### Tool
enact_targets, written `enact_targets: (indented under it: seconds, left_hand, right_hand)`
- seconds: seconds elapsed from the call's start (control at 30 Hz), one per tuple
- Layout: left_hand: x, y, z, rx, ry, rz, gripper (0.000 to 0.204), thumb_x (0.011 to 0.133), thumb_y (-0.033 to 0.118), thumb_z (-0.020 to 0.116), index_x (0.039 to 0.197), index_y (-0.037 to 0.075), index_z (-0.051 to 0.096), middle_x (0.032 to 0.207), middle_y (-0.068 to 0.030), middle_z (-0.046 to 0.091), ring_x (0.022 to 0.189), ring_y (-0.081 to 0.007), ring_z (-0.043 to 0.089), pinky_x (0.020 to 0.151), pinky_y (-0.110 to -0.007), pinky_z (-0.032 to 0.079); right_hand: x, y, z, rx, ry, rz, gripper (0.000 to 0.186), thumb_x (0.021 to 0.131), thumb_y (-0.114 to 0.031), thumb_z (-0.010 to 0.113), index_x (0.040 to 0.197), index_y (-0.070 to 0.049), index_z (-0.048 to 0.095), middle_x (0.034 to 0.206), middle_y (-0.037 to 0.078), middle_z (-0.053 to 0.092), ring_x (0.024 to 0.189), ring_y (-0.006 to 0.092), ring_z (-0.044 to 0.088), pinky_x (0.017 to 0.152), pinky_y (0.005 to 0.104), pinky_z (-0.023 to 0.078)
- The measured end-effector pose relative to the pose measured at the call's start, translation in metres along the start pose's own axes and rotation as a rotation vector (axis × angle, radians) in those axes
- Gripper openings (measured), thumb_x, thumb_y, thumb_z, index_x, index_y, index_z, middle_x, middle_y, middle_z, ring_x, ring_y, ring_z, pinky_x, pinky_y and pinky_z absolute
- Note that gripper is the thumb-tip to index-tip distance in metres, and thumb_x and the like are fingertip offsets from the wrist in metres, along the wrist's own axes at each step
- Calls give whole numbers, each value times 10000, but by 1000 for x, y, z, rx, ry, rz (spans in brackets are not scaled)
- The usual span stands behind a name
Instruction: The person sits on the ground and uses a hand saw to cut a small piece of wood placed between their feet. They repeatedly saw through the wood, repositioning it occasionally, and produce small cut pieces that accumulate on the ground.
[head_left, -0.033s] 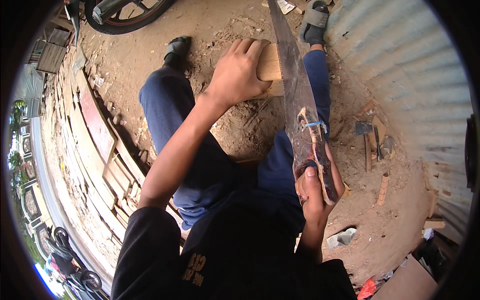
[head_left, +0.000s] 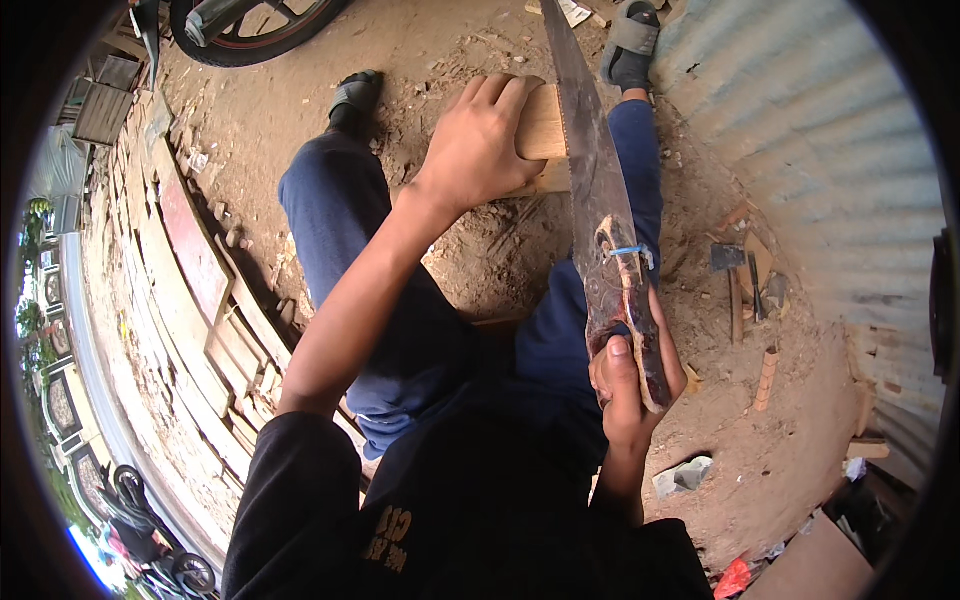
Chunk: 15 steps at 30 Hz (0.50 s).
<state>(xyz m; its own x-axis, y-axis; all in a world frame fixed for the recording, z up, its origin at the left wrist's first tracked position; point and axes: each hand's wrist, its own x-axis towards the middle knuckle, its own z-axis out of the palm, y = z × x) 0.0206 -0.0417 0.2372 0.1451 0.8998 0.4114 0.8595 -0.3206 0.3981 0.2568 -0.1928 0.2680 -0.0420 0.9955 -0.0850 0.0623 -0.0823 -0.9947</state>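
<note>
My left hand (head_left: 478,145) is closed over a light wooden block (head_left: 542,125), the fingers wrapped across its top. Another pale piece of wood (head_left: 550,180) shows just beneath it. A handsaw (head_left: 600,185) with a wide dark blade stands on edge against the block's right end, teeth toward the wood. Its worn handle is gripped by my right hand (head_left: 625,385), thumb lying along the near side. Blue cord (head_left: 630,249) is tied round the saw where the handle meets the blade. How deep the teeth sit in the wood, I cannot tell.
Corrugated metal sheeting (head_left: 800,130) rises on the right. A hatchet-like tool (head_left: 728,258) and a reddish stick-like piece (head_left: 766,380) lie on the dirt. Planks (head_left: 190,240) are spread at left. A motorcycle wheel (head_left: 255,30) stands at far left, with my sandalled feet (head_left: 630,45) ahead.
The saw and my left hand have shifted only very slightly. On the road at the lower left, a motorbike has moved a little down and right in the picture.
</note>
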Motion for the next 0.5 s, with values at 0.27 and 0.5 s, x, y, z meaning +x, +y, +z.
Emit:
enact_targets:
  seconds: [0.27, 0.5]
  left_hand:
    - [8, -16, -18, -260, -321, -501, 659, 624, 280, 806, 1144, -43, 562, 1012, -231, 655, 983, -377, 637, 881, -424, 517]
    - [-16, -43, -12, -85, -97, -428, 736, 669, 292, 808, 1262, -24, 509, 1052, -233, 636, 997, -400, 620, 899, -438, 508]
  right_hand:
    - [4, 59, 13, -255, -16, -311, 557, 900, -133, 569, 1350, 165, 432, 1016, 220, 568, 862, 221, 576, 675, 312, 486]
    - [57, 43, 43, 208, 117, -37, 500, 942, -84, 516, 1402, 93, 430, 636, 24, 500, 457, 69, 390, 424, 235, 352]
